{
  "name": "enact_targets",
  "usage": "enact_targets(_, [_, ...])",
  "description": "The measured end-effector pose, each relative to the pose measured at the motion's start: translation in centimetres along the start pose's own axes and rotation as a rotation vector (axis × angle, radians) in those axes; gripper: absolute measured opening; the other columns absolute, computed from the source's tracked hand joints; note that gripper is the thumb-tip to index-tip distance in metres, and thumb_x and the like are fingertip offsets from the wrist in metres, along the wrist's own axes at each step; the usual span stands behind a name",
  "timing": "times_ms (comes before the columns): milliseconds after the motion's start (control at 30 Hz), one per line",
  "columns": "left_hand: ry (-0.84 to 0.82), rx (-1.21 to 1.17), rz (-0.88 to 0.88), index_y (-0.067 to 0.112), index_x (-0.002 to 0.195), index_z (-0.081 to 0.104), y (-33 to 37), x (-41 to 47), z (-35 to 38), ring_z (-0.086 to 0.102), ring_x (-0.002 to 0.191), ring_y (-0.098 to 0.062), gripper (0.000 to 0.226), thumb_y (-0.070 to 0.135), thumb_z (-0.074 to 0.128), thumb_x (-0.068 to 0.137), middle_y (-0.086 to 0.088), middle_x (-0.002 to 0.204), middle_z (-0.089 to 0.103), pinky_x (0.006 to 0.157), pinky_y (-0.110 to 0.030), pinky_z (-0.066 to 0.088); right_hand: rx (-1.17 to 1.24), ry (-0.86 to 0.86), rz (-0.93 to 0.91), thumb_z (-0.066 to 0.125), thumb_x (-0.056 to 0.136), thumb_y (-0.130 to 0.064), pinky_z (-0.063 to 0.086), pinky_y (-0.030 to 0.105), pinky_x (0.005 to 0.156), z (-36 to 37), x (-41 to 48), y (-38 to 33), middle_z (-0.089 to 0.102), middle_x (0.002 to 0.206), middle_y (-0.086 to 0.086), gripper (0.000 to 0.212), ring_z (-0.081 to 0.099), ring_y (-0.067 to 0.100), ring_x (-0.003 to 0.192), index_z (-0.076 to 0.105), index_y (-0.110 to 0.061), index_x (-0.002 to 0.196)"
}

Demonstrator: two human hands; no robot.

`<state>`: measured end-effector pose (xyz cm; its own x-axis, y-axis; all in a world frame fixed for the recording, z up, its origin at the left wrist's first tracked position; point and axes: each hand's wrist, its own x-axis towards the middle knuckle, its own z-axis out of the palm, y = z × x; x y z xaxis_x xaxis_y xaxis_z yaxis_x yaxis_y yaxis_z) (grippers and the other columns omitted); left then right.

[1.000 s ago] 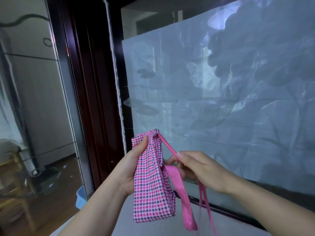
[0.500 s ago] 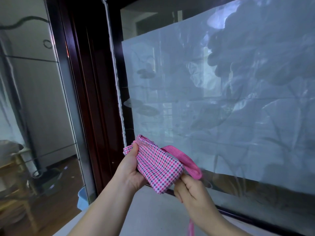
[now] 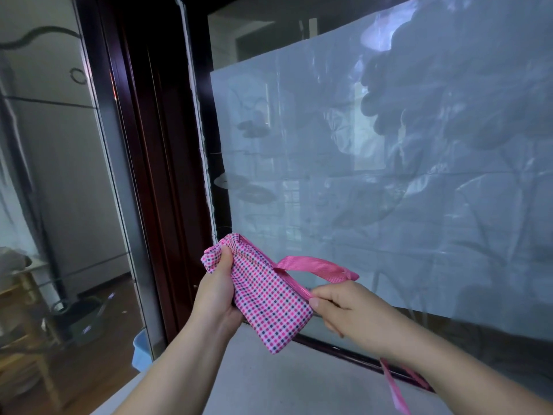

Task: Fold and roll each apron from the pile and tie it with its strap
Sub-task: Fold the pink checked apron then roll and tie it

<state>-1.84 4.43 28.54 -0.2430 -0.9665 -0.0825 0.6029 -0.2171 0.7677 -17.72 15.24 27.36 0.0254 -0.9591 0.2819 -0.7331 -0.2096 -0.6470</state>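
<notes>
Against the frosted window (image 3: 389, 175), my left hand (image 3: 217, 295) grips the rolled pink checked fabric apron (image 3: 266, 295) slanting down-right, right hand (image 3: 344, 310) fingers pinching its pink ribbed strap (image 3: 314, 266).

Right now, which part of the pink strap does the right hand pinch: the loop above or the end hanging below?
The loop: the right hand pinches it beside the folded apron, which the left hand holds. The hanging end dangles free under the wrist.
</notes>
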Motion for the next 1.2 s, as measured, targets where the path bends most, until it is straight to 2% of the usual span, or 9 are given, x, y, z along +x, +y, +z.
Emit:
enact_targets(167, [-0.001, 0.197, 0.187, 0.013, 0.11, 0.064, -1.1, -0.3, 0.3, 0.069, 0.095, -0.029, 0.037, 0.044, 0.054, 0.093, -0.009, 0.1, 0.073, 0.088, -0.052, 0.053, 0.024, -0.02, 0.05, 0.043, 0.098, -0.037, 0.036, 0.023, 0.057, 0.1, 0.4, -0.9, 0.048, 0.048, -0.014, 0.03, 0.041, 0.002, 0.048, 0.064, -0.017, 0.089])
enact_targets(267, [0.032, 0.256, 0.326, 0.019, 0.107, 0.065, -1.6, -1.0, 0.8, 0.068, 0.097, -0.028, 0.036, 0.049, 0.052, 0.092, -0.008, 0.101, 0.072, 0.092, -0.052, 0.052, -0.041, 0.002, 0.007, 0.049, 0.096, -0.039, 0.041, 0.012, 0.058, 0.7, 0.4, -1.6, 0.06, 0.07, -0.021, 0.015, 0.054, -0.005, 0.062, 0.06, -0.03, 0.099])
enact_targets(400, [0.096, 0.27, 0.514, 0.026, 0.099, 0.066, -2.6, -2.1, 1.6, 0.069, 0.086, -0.019, 0.03, 0.051, 0.051, 0.091, 0.004, 0.085, 0.071, 0.082, -0.043, 0.052, -0.208, 0.239, -0.088, 0.051, 0.094, -0.039, 0.051, 0.028, 0.074, 2.2, 0.8, -1.6, 0.065, 0.079, -0.012, 0.033, 0.062, 0.003, 0.074, 0.048, -0.033, 0.127])
enact_targets(500, [0.145, 0.262, 0.617, 0.026, 0.104, 0.064, -3.2, -2.8, 2.2, 0.068, 0.088, -0.009, 0.026, 0.044, 0.048, 0.094, 0.007, 0.094, 0.071, 0.082, -0.034, 0.053, -0.076, 0.403, -0.154, 0.052, 0.094, -0.033, 0.048, 0.02, 0.081, 3.2, 1.1, -1.6, 0.068, 0.083, -0.018, 0.042, 0.062, -0.001, 0.083, 0.047, -0.03, 0.136])
enact_targets(633, [0.232, 0.203, 0.618, 0.018, 0.114, 0.062, -3.4, -2.7, 2.5, 0.067, 0.094, -0.011, 0.033, 0.042, 0.046, 0.096, 0.004, 0.099, 0.071, 0.082, -0.029, 0.052, 0.217, 0.471, -0.167, 0.052, 0.096, -0.02, 0.039, 0.003, 0.073, 5.6, 0.5, -2.3, 0.063, 0.091, -0.023, 0.053, 0.057, -0.012, 0.082, 0.033, -0.032, 0.143])
enact_targets(767, [0.257, 0.129, 0.536, 0.02, 0.112, 0.06, -3.5, -2.7, 2.9, 0.067, 0.088, -0.015, 0.032, 0.043, 0.046, 0.097, 0.001, 0.095, 0.07, 0.083, -0.035, 0.052, 0.538, 0.578, -0.136, 0.047, 0.093, -0.029, 0.042, 0.006, 0.08, 7.5, 0.0, -2.1, 0.061, 0.099, -0.028, 0.04, 0.059, -0.004, 0.097, 0.034, -0.049, 0.126])
enact_targets(900, [0.258, 0.054, 0.45, 0.019, 0.111, 0.058, -3.6, -2.7, 2.9, 0.067, 0.08, -0.02, 0.036, 0.048, 0.046, 0.096, 0.001, 0.086, 0.068, 0.072, -0.037, 0.054, 0.762, 0.562, -0.016, 0.046, 0.097, -0.021, 0.038, 0.017, 0.052, 8.4, 0.2, -2.6, 0.064, 0.076, -0.002, 0.012, 0.049, 0.001, 0.049, 0.055, -0.023, 0.103])
enact_targets(1033, [0.263, -0.001, 0.345, 0.023, 0.113, 0.058, -3.9, -2.5, 2.7, 0.069, 0.092, -0.029, 0.036, 0.052, 0.047, 0.094, -0.006, 0.101, 0.07, 0.085, -0.053, 0.055, 1.237, 0.515, 0.269, 0.053, 0.093, -0.018, 0.019, 0.018, 0.038, 8.4, 0.3, -2.8, 0.057, 0.061, 0.004, 0.018, 0.024, 0.008, 0.031, 0.063, -0.004, 0.088])
enact_targets(1200, [0.263, -0.097, 0.262, 0.015, 0.126, 0.057, -3.8, -1.8, 2.5, 0.068, 0.098, -0.026, 0.048, 0.051, 0.048, 0.095, -0.006, 0.112, 0.07, 0.091, -0.047, 0.053, 1.468, 0.249, 0.489, 0.067, 0.071, -0.043, 0.02, 0.017, 0.04, 8.2, -0.7, -2.7, 0.044, 0.052, 0.0, 0.039, 0.02, 0.009, 0.03, 0.049, -0.015, 0.051])
